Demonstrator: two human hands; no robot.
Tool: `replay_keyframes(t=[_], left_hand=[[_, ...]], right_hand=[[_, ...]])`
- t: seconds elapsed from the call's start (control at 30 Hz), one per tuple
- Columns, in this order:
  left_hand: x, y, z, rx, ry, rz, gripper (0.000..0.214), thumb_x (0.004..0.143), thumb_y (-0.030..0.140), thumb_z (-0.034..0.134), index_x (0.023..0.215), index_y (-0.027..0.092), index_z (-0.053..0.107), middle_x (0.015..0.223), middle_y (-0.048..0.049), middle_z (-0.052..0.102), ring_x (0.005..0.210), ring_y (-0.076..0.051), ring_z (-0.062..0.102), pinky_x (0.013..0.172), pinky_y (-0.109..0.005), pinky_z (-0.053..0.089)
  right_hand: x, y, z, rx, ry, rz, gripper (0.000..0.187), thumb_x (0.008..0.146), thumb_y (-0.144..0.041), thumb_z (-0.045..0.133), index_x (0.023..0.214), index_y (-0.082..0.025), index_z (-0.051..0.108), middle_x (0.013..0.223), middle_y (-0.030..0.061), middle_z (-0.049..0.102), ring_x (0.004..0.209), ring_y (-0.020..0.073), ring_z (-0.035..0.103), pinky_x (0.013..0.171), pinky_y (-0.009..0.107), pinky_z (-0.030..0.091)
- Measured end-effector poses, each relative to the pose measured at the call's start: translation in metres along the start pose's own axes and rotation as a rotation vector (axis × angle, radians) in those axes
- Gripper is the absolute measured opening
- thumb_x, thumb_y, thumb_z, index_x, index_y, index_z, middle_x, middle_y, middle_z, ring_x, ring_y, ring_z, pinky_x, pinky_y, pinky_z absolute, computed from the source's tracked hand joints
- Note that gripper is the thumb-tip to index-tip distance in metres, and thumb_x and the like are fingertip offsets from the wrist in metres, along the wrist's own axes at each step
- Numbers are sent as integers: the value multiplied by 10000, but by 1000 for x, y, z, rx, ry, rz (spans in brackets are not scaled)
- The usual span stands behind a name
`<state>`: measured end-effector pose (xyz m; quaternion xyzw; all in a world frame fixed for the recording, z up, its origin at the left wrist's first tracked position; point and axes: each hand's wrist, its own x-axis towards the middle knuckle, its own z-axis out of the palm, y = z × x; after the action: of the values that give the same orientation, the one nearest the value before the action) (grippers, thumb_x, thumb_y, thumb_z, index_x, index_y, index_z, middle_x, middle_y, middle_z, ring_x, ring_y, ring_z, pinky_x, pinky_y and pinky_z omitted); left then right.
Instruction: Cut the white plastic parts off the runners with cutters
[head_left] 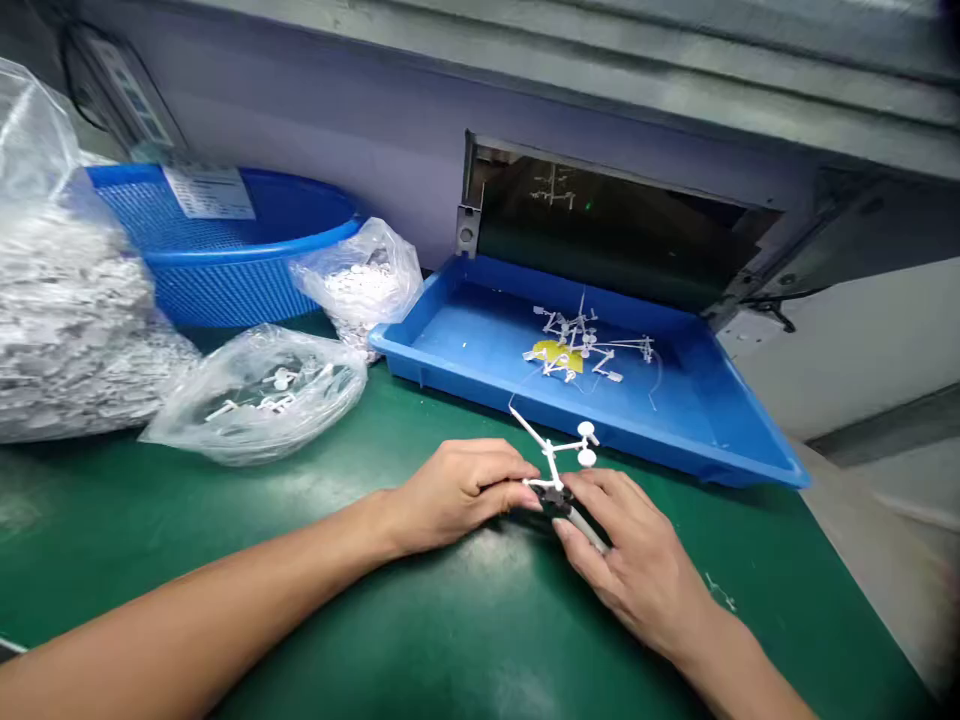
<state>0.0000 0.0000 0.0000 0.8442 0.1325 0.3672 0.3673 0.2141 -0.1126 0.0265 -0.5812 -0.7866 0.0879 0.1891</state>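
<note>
My left hand (476, 488) pinches one end of a white plastic sprue (550, 460), whose thin branches rise between my hands and carry small round discs. In my right hand (637, 545) are nippers (587, 528) with a pale grip and a dark head. The nippers' head is against the lower part of the sprue, close to my left fingertips. Whether the blades are closed is too small to tell. Just beyond my hands stands a shallow blue tray (480, 375) with several white sprues (577, 340) and a yellow piece (559, 355) in it.
On the left of the green table (450, 620) are an open clear bag (255, 400) with white parts, a smaller bag (364, 290), a large full bag (67, 320) and a blue basket (232, 285). Behind the tray is a dark wall opening (600, 230). A scrap (720, 592) lies at right.
</note>
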Motion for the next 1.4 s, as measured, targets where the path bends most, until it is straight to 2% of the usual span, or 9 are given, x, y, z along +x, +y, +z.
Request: replay_keyframes(t=[0.23,0.47,0.67,0.83,0.97,1.03,1.1,1.27,1.4], left_hand=[[-3,-4,0,30,-97,-11,194,966,279,551,1033,143,672,926,-45,667,841,-130,631,796,-188,465],[4,-10,-19,271,-461,-5,209,944,373,573,1007,197,665,956,-39,629,829,-153,616,743,-216,453],[4,-17,-23,351,-341,-17,260,995,361,462,1014,192,660,955,-43,620,820,-144,602,758,-225,439],[13,-11,-23,311,-92,-170,283,994,332,457,897,169,668,792,-11,651,724,-126,595,700,-209,426],[23,-3,-44,189,-316,-324,351,973,387,478,774,178,678,724,14,660,643,-115,590,626,-193,433],[24,-4,-53,163,-375,-328,311,963,375,492,831,190,704,801,10,684,705,-125,617,671,-192,457],[23,-5,-53,182,-293,-290,249,950,346,517,944,203,720,930,-6,696,831,-147,639,781,-207,474],[21,1,-19,87,-75,-262,308,877,304,644,1164,193,662,1038,-36,684,909,-166,647,833,-232,492],[19,10,3,87,-19,-223,173,924,252,583,1033,200,708,949,-10,702,842,-137,652,784,-210,486]], right_hand=[[1,-3,8,-105,30,12,199,960,-262,487,1122,-226,597,910,53,573,815,196,536,752,338,429],[8,11,-15,201,-287,113,165,870,-226,592,1013,-276,659,861,-19,619,753,138,566,688,251,431],[11,25,-34,407,85,386,275,902,-352,552,1159,-273,611,962,-15,657,780,147,592,707,249,458],[19,10,-9,250,73,311,489,865,-344,590,1346,-294,514,945,6,663,789,178,600,738,291,459],[22,6,2,192,101,237,229,848,-290,592,1055,-248,681,874,22,647,790,182,577,740,299,427],[19,7,0,350,139,265,158,834,-291,618,965,-235,686,832,13,635,737,163,550,702,285,409],[16,7,-4,669,177,332,160,835,-337,641,940,-221,673,832,15,632,711,150,526,672,273,397],[11,-2,-1,1638,134,381,209,879,-389,597,981,-210,631,856,28,596,685,125,495,612,244,387],[13,-8,5,1745,93,324,178,883,-332,588,986,-194,636,858,41,599,703,127,509,625,246,400]])
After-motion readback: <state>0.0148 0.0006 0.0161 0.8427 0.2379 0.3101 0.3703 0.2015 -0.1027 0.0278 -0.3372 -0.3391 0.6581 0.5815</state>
